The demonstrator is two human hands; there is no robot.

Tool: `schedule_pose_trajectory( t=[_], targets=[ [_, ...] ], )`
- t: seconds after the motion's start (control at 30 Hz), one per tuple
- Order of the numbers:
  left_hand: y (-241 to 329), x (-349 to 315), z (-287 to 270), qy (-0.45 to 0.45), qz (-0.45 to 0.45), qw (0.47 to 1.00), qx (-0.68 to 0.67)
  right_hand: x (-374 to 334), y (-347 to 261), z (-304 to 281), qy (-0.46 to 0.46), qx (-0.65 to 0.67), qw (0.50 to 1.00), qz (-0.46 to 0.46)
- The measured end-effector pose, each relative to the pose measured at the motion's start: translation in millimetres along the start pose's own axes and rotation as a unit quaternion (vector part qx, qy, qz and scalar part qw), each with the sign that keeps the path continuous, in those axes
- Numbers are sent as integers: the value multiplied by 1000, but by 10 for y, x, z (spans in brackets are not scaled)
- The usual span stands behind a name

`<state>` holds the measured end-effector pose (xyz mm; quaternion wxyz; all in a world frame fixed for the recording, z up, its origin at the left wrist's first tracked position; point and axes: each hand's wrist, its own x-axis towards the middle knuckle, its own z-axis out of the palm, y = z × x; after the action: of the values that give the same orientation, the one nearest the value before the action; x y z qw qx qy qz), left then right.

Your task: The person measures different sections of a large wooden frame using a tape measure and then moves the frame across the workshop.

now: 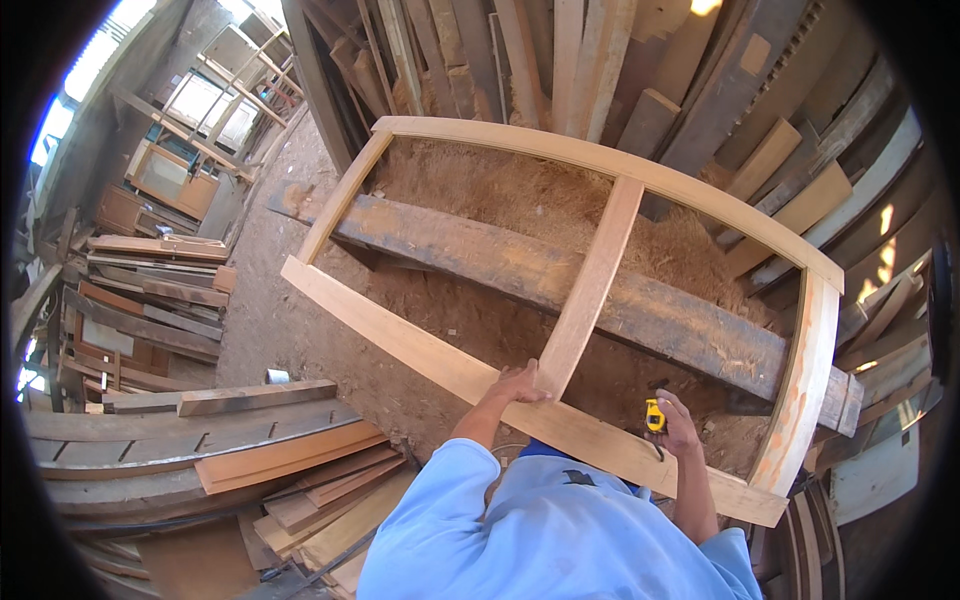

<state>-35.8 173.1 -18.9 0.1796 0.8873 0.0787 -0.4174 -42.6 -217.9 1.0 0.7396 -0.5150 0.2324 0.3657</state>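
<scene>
A large pale wooden frame, with a crossbar between its long rails, lies tilted in front of me over a heavy beam. My left hand grips the near rail where the crossbar meets it, fingers bent over the wood. In my right hand is a yellow and black tape measure, held above the near rail on the right side. No blade can be seen drawn out across the frame.
The dark, dusty beam runs under the frame above sawdust-covered ground. Many boards lean upright beyond it and along the right. Stacked planks lie at my left, with a small white can by them.
</scene>
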Motion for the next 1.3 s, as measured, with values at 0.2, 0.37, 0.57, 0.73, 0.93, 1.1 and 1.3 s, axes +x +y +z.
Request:
schedule_pose_trajectory(
  t=[0.2, 0.37, 0.57, 0.73, 0.93, 1.1, 1.3],
  targets=[
    [9, 66, -93, -32, 12, 999, 7, 637, -471, 1046, 32, -226, 972, -56],
    [-267, 279, -36, -72, 126, 989, -19, 1441, -634, 2095, 62, -334, 937, -74],
    [-444, 412, 72, -110, 158, 979, -63, 2444, -577, 2865, 117, -614, 757, -190],
    [-709, 231, -98, 46, 172, 983, -49, 2931, -533, 3214, 185, -648, 726, -135],
    [-2120, 136, -784, 436, 43, 886, -151, 2929, -519, 3146, 232, -657, 699, -163],
    [-3203, -239, -1066, 410, -399, 772, -278, 2590, -937, 3020, 292, -562, 763, -129],
    [-3220, 267, -394, 391, -207, 383, -811, 2718, -1083, 2200, 331, -542, 743, -212]
  ],
)
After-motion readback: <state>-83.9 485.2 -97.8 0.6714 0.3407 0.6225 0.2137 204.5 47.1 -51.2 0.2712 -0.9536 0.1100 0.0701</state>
